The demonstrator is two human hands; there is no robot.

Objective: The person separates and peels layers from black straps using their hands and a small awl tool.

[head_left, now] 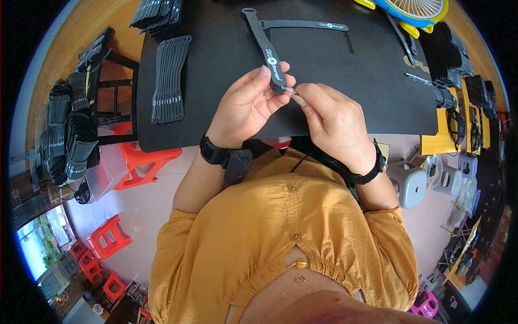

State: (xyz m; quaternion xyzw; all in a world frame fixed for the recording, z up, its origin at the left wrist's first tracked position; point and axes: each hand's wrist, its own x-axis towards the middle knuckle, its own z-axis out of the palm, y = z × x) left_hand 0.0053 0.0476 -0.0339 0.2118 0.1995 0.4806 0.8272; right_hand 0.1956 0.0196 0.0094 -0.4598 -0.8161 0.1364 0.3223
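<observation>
A black strap with white lettering runs from the upper middle of the table down to my left hand, whose fingers and thumb close around its lower end. My right hand pinches a small, shiny metal-looking piece at the strap's tip, between thumb and forefinger. Another black strap lies across the table behind, its right end near a thin dark strip. A fanned row of black straps lies to the left of my hands.
The dark table holds more bundled straps at the back left and a blue and yellow fan at the back right. Red stools stand at the left, grey stools at the right. Strap piles hang or lie on both sides.
</observation>
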